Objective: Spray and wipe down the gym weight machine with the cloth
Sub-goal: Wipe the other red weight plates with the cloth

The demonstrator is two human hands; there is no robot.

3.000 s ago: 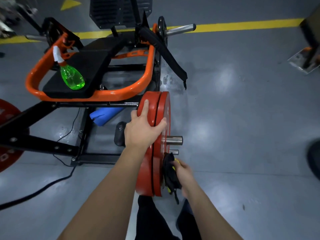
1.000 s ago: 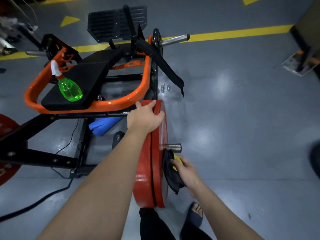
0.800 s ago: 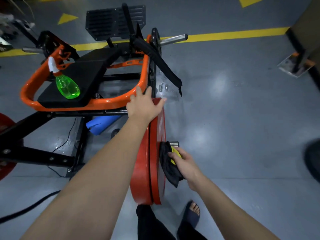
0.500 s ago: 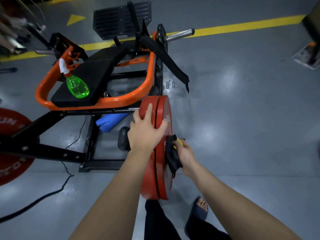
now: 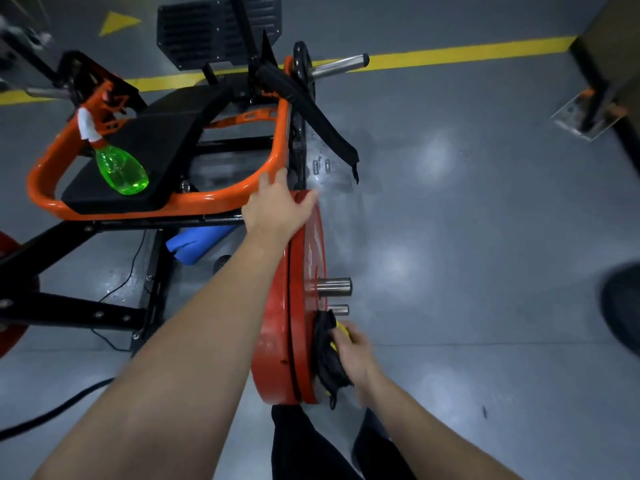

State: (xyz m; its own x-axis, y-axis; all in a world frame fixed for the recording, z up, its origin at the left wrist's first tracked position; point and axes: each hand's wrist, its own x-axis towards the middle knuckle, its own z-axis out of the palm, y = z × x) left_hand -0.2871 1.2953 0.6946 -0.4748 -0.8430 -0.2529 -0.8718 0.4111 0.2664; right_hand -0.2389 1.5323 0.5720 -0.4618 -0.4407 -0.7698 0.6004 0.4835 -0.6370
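A pair of red weight plates [image 5: 298, 306] hangs on the machine's steel sleeve [image 5: 332, 287], seen edge-on below the orange frame [image 5: 156, 209]. My left hand [image 5: 277, 209] rests on the plates' top rim, fingers stretched toward the frame and thumb over the right side. My right hand [image 5: 353, 355] holds a bunched black and yellow cloth [image 5: 325, 355] against the lower outer face of the plate, under the sleeve. A green spray bottle [image 5: 121, 168] with a white head lies on the black seat pad [image 5: 159, 147], out of either hand's reach.
A blue roll [image 5: 197, 240] lies under the frame. A black cable [image 5: 52, 414] runs over the grey floor at lower left, near another red plate [image 5: 7, 337]. A black strap [image 5: 311, 116] hangs off the machine's right side. My legs stand just below the plates.
My right hand has slid the cloth down the plate's face, away from the steel sleeve. My left hand has moved forward along the rim and its fingers have straightened.
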